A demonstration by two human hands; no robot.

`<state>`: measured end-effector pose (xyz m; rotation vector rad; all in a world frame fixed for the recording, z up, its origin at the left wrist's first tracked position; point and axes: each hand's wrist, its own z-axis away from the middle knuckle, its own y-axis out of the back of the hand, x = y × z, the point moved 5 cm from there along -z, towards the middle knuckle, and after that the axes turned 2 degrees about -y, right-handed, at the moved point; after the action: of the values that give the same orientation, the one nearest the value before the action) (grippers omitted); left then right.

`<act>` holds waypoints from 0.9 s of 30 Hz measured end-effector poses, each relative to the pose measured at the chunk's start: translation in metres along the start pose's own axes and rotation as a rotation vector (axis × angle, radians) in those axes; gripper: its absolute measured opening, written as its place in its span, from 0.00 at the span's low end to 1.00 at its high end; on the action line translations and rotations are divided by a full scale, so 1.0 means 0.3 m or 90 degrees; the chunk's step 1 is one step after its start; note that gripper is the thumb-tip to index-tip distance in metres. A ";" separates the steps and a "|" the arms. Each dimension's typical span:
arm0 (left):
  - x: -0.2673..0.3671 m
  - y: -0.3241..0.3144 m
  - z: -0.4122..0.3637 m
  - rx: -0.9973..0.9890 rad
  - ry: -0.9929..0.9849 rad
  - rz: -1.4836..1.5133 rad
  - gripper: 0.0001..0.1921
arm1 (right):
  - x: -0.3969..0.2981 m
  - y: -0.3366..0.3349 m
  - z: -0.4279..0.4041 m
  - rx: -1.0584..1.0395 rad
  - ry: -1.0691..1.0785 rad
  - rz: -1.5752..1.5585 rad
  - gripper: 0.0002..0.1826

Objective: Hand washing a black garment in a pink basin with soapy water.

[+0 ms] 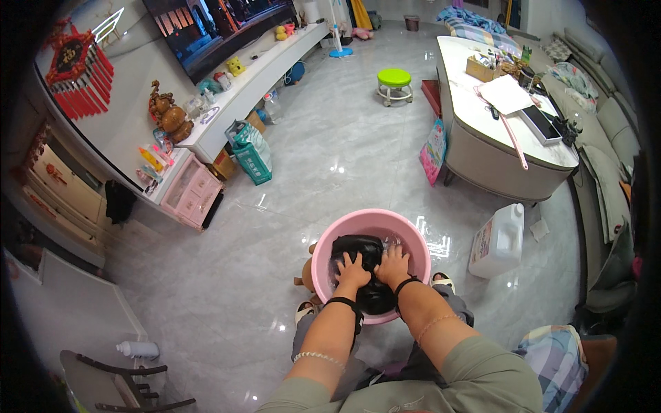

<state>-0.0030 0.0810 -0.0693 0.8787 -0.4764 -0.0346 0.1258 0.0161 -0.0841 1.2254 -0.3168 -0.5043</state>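
A pink plastic basin [424, 258] stands on the floor between my feet, with water in it. Puffed, shiny black fabric [376, 301], probably a wet garment, lies in the water. My left hand [352, 272] presses down on its middle with the fingers apart. Beside it, my right hand [393, 266] rests with spread fingers at the fabric's right edge, over the water. The undersides of both hands are hidden, but neither shows a grip. Dark bands circle both wrists.
A white plastic jug [497, 241] stands right of the basin. A brown stool [307, 274] is partly hidden at its left. Farther off are a coffee table [465, 95], a green-topped rolling stool [394, 78], a teal bag [251, 155] and a pink drawer cabinet [192, 193].
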 end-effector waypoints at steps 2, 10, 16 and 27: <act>-0.008 0.018 -0.003 0.009 -0.032 0.009 0.44 | 0.003 -0.023 -0.005 0.046 -0.036 -0.080 0.34; 0.035 0.033 -0.050 0.015 -0.188 0.063 0.36 | 0.237 -0.022 -0.182 -0.091 -0.059 -0.609 0.20; 0.083 -0.009 0.073 -0.166 0.093 0.860 0.42 | 0.144 0.328 0.001 -0.145 0.131 -0.991 0.19; 0.185 0.162 0.260 -0.180 -0.040 1.248 0.31 | -0.017 0.529 0.341 -0.140 0.339 -0.812 0.22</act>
<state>0.0064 0.0430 0.0306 -0.1510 -1.1781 1.6143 0.1024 -0.0245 0.0989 1.1776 1.0280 -1.2073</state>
